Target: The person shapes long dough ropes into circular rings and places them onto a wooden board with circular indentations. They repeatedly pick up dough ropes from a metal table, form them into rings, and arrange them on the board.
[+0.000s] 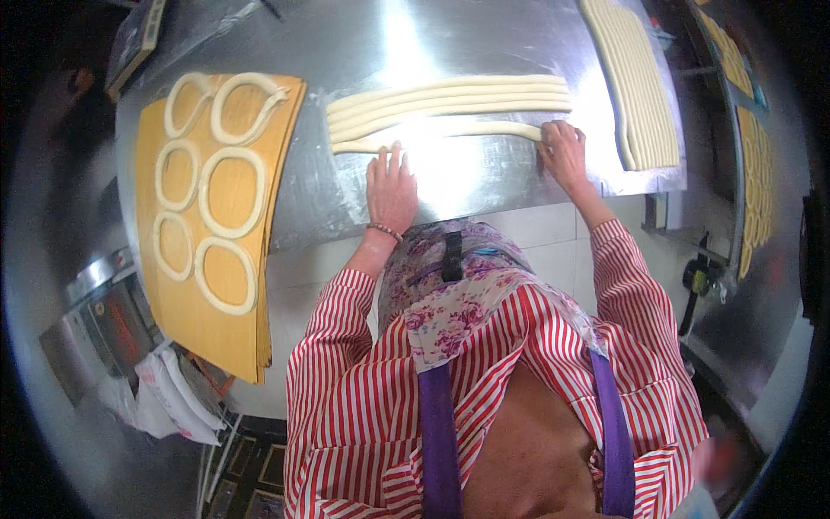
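Note:
A long dough rope (484, 127) is pulled a little away from the near side of a row of dough ropes (450, 92) on the metal table (337, 39). My right hand (565, 156) has its fingers closed at the rope's right end. Near its left end, my left hand (392, 189) lies with fingers stretched out, the tips touching or just beside the rope; glare blurs the contact. At the left stands a wooden board (186, 318) carrying several dough rings (232, 192), two of them with visible joins at the far side.
A larger batch of dough ropes (635, 91) lies side by side at the table's right end. Racked trays (745, 199) of dough rings stand beyond it. White bags (173, 394) hang below the board at lower left. The table's near edge runs just before my apron.

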Demonstrator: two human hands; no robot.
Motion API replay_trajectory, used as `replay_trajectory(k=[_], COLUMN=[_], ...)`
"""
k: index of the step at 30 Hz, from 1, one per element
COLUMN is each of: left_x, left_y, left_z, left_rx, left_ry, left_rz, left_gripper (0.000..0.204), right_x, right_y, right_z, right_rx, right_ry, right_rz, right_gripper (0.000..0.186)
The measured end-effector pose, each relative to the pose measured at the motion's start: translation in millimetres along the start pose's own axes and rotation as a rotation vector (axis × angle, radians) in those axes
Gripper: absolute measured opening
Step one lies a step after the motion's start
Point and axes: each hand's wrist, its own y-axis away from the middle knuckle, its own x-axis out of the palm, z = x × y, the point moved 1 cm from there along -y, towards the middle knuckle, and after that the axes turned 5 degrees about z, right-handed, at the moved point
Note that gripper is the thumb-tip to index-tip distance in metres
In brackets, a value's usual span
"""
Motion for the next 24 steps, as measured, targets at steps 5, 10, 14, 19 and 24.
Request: replay_trajectory(k=[5, 10, 14, 19, 24], left_x=[-24, -28, -22, -6, -3], left_y=[-1, 3, 11, -14, -12], left_z=[22, 11, 4, 26, 47], left_rx=[-0.01, 0.055, -0.039, -0.037, -0.089], left_ry=[0.015, -0.01, 0.035, -0.007, -0.018], left_rz=[-0.19, 0.001, -0.033, -0.174, 0.015], left_gripper=[0.044, 0.037, 0.039, 0.043, 0.028], right_x=[-23, -43, -36, -12, -8], right_y=[4, 26, 27, 5, 12], right_z=[-19, -44, -48, -53, -56], right_rx=[-0.097, 0.02, -0.004, -0.049, -0.083], right_ry=[-0.114, -0.14, -0.181, -0.23, -0.217], right_rz=[0.109, 0.288, 0.244, 0.27, 0.312], right_gripper=[0.027, 0.027, 0.03, 0.033, 0.03])
